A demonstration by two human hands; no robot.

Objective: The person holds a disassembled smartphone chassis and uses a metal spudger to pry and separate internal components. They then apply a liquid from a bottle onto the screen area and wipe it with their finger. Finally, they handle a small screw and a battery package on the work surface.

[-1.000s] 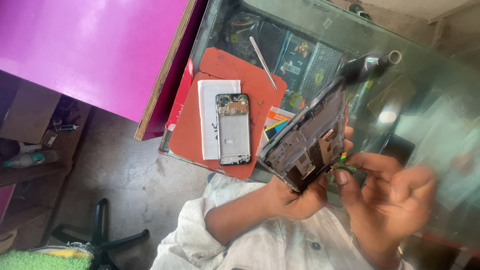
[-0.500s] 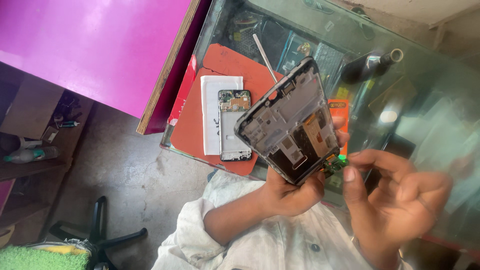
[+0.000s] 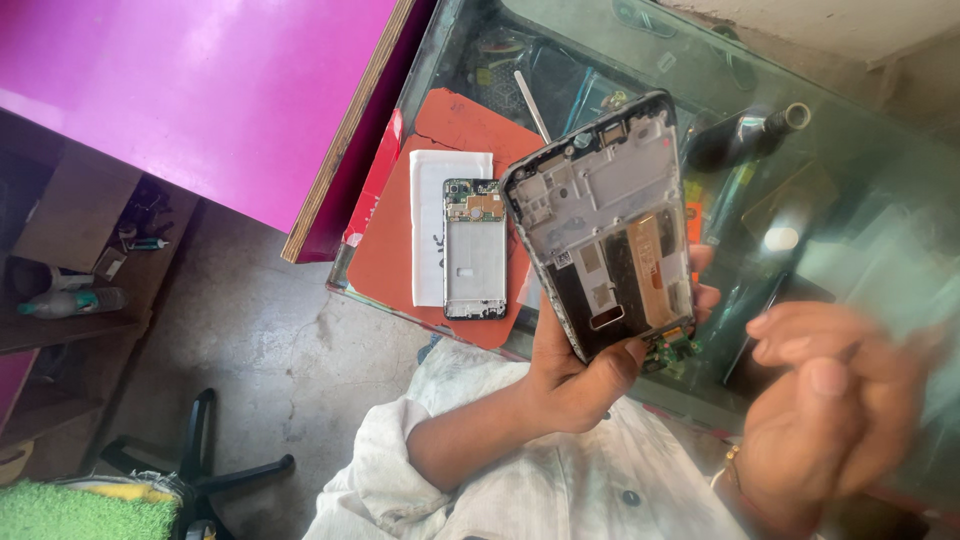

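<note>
A person in a loose white shirt (image 3: 520,490) of thin, lightly creased cloth, seen from above. The sleeves are pushed up past the elbow, baring both forearms. A small dark button (image 3: 631,496) sits on the shirt front. The left hand (image 3: 575,375) wears no ring or glove. A thin bracelet (image 3: 730,465) of small gold-coloured beads circles the wrist of the right hand (image 3: 830,410), which shows blurred.

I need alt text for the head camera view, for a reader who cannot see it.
The left hand holds an opened phone frame above a glass table, with the blurred right hand beside it. Another phone frame lies on an orange mat.
</note>
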